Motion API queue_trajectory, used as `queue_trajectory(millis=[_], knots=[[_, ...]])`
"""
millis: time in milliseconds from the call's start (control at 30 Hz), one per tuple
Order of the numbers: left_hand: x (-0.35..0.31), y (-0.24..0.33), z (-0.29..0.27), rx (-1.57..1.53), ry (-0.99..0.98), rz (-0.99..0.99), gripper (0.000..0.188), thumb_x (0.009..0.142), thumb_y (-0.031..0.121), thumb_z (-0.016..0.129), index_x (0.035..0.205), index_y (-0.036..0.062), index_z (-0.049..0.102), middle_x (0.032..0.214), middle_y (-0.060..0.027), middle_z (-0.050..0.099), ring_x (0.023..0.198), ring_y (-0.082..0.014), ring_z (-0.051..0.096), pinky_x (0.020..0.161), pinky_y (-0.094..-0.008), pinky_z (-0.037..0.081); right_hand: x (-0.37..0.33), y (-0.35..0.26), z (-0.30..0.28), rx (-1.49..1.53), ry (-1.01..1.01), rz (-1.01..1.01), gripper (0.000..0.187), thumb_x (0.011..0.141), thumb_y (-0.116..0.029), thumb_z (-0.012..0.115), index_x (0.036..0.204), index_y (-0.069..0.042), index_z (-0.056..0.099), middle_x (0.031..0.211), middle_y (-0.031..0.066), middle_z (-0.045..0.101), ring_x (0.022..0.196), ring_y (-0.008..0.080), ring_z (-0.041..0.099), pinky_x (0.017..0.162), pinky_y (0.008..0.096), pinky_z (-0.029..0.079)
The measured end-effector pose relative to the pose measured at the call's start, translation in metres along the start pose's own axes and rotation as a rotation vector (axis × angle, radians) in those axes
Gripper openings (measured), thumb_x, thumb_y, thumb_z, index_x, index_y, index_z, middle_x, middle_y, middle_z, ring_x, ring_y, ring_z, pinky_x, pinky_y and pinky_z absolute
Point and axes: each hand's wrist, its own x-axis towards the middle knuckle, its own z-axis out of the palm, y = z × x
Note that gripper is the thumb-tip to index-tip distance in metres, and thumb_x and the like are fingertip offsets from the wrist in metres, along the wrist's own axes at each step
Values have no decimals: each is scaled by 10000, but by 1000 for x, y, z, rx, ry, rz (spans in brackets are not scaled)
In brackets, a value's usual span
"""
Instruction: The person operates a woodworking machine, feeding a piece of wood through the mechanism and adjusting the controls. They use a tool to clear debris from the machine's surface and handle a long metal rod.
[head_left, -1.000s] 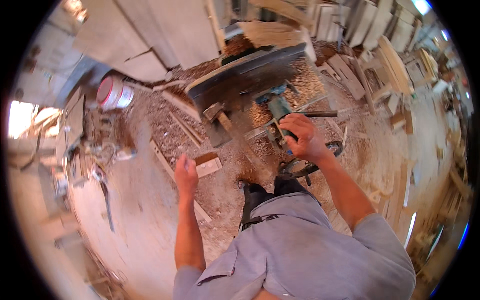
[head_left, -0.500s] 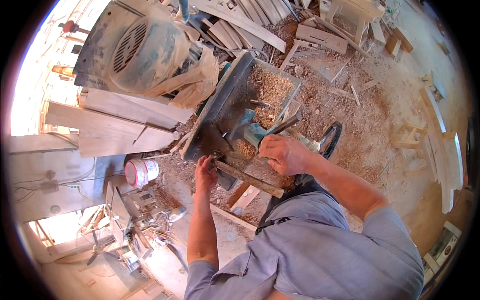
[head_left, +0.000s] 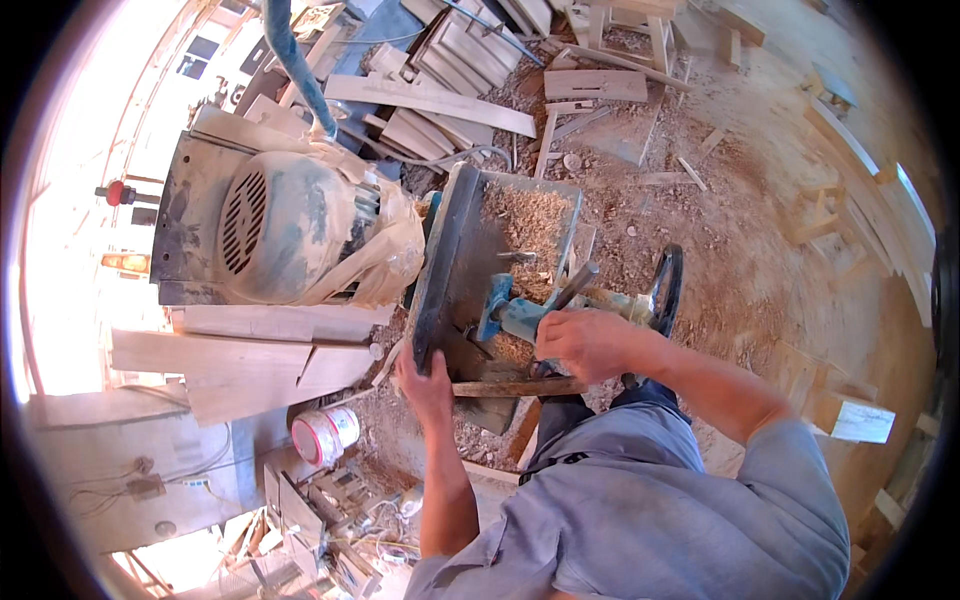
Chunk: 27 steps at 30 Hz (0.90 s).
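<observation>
Centrally, we see a dark machine table (head_left: 472, 290), our landmark, with a tall black fence (head_left: 443, 260) along its left side. At the table's near left corner, the left hand (head_left: 428, 388) touches the fence's near end, thumb parted from the fingers; we cannot tell whether it clasps the metal or merely rests there. Over the table's near right part, the right hand (head_left: 585, 345) is curled, fingers bent inward, against the near end of a teal screw clamp (head_left: 522, 320). A dark crossbar (head_left: 578, 283) slants out just beyond the knuckles; the palm is hidden, so we cannot tell which part is gripped. The clamp itself lies above the table, its flanged end toward the fence. Along the table's near edge we note a wooden bar (head_left: 515, 388), stretching from beside the left hand to below the right.

Pale wood shavings (head_left: 530, 215) heap on the table's far half. Left of the table stands a dusty motor (head_left: 290, 225) with a slotted cover; right of it, a black handwheel (head_left: 668, 290). Beyond the table's far end we find a long pale plank (head_left: 430, 103); a white bucket (head_left: 325, 435) with a red-rimmed end lies below and left of the table.
</observation>
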Motion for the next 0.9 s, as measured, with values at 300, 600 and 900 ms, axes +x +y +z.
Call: queue_trajectory(millis=[300, 600, 900], knots=[[138, 39, 38, -860, -151, 148, 591, 779, 115, 777, 1281, -49, 512, 1262, -133, 579, 1145, -205, 555, 980, -327, 431, 76, -57, 66, 90, 500, 332, 410, 772, 3, 581, 1178, -48, 598, 1041, 145, 631, 900, 295, 633, 794, 388, 523], [180, -10, 113, 20, -26, 604, 337, 884, 356, 573, 1082, 102, 674, 1065, -126, 682, 1009, -316, 631, 885, -446, 483, 209, 25, 138, 478, 1035, 558, 534, 804, -16, 667, 1306, -39, 487, 1243, 92, 577, 1070, 167, 551, 907, 322, 457], [188, -49, 131, 84, -144, 637, 510, 811, 380, 657, 1233, 103, 588, 1260, -168, 586, 1175, -392, 529, 997, -521, 403, 264, 64, 149, 492, 1165, 161, 511, 711, -217, 793, 1149, -32, 606, 1174, 85, 625, 1086, 181, 565, 954, 346, 438]])
